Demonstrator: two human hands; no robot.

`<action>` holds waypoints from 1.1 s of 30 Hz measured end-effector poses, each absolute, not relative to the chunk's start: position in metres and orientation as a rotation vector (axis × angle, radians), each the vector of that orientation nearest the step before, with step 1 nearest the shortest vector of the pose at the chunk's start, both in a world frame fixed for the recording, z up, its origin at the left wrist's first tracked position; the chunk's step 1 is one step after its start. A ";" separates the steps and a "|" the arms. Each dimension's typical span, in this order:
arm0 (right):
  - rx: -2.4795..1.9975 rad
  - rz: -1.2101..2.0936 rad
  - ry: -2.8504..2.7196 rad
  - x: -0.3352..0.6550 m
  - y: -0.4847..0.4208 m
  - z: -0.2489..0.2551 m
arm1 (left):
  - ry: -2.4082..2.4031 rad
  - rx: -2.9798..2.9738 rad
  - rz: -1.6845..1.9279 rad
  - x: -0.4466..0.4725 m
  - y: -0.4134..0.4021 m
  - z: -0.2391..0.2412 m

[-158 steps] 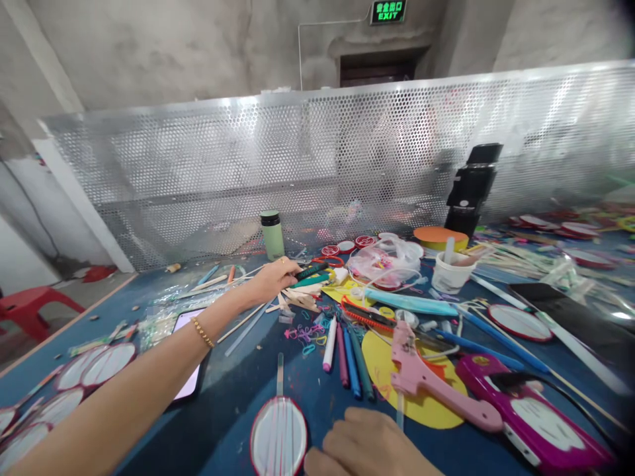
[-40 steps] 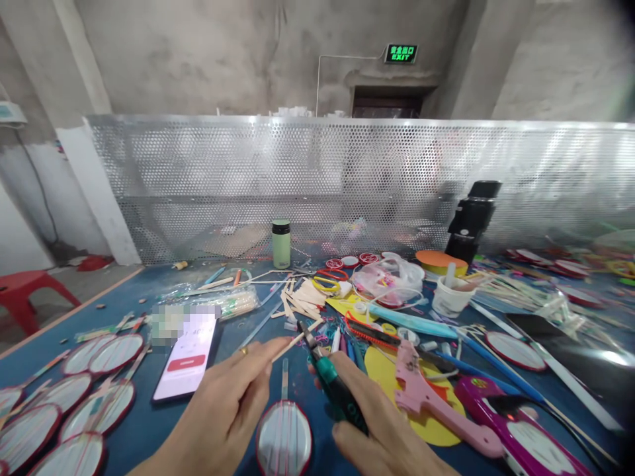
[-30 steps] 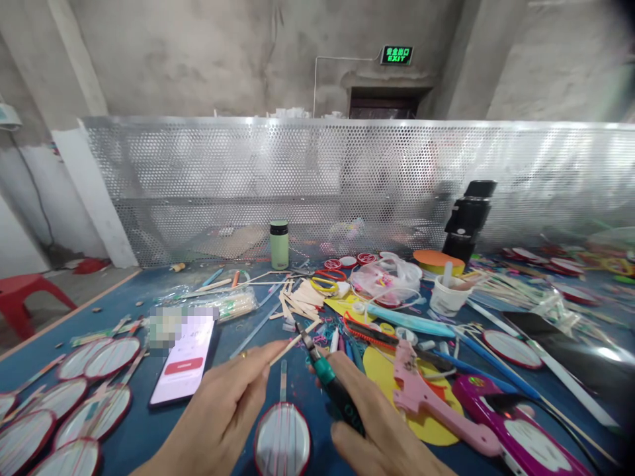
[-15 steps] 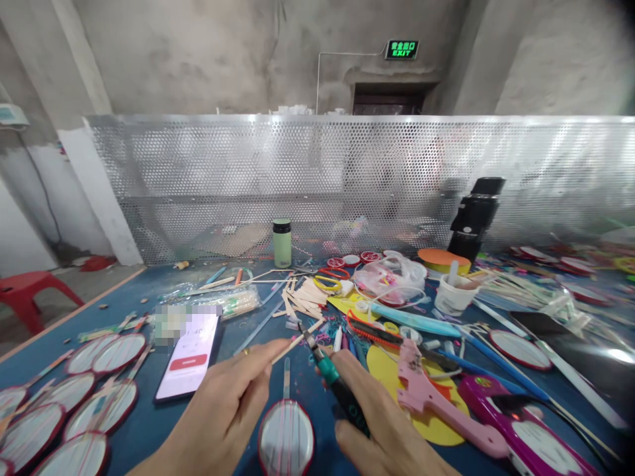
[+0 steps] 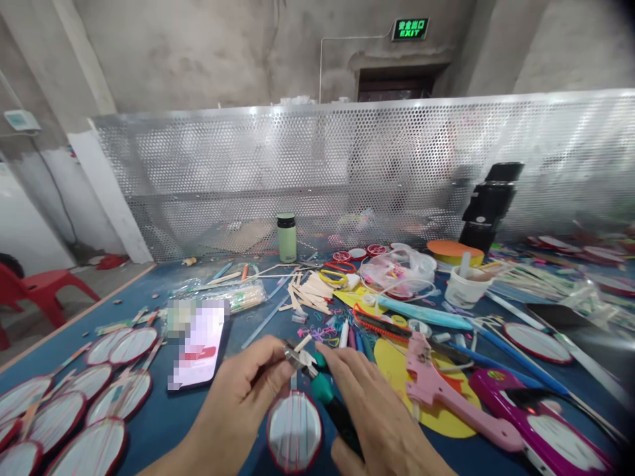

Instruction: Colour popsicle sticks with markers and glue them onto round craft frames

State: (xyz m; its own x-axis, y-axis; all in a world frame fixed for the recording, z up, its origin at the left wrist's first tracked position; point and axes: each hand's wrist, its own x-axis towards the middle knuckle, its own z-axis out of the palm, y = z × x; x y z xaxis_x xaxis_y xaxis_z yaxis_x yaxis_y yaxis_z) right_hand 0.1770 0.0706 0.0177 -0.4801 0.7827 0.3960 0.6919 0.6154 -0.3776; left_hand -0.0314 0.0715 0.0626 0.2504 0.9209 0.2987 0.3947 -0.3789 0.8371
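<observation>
My left hand [image 5: 237, 391] is closed, pinching a short pale wooden stick [image 5: 303, 342] between thumb and fingertips. Wire cutters [image 5: 325, 389] with green-and-black handles are in my right hand [image 5: 380, 410], their metal jaws at the stick beside my left fingertips. Whether the blades have gone through the wood cannot be made out. Just below the hands lies a round, white, red-rimmed lid-like piece [image 5: 294, 433] with strips across it. A loose heap of flat wooden sticks [image 5: 312, 291] lies beyond my fingers.
Several similar red-rimmed pieces [image 5: 106, 447] lie at left beside a phone [image 5: 201, 347]. To the right are a pink glue gun [image 5: 449, 403], a purple device [image 5: 540, 423] and a white cup [image 5: 466, 291]. A green bottle [image 5: 286, 239] stands before a perforated metal screen [image 5: 238, 158].
The stick has turned and now sits between the cutter jaws, close to my left fingertips. My left fingers have curled in around it, and the handles have opened wider. The view has shifted slightly.
</observation>
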 end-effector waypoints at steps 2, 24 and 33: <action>-1.155 0.268 -2.300 0.176 0.075 0.012 | 1.180 1.878 1.076 -0.032 0.072 0.061; -1.090 -0.065 -2.277 0.178 0.050 0.026 | 1.252 1.784 0.973 -0.032 0.068 0.061; -1.078 0.001 -2.285 0.183 0.055 0.017 | 1.283 1.720 1.006 -0.026 0.073 0.064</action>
State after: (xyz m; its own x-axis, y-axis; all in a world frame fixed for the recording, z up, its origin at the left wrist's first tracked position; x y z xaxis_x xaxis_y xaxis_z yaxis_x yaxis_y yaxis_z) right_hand 0.1828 0.0554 0.0170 -0.4859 0.7011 0.5218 0.7007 0.6694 -0.2469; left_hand -0.0255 0.0734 0.0642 0.1873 0.9706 0.1513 0.3785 -0.2135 0.9007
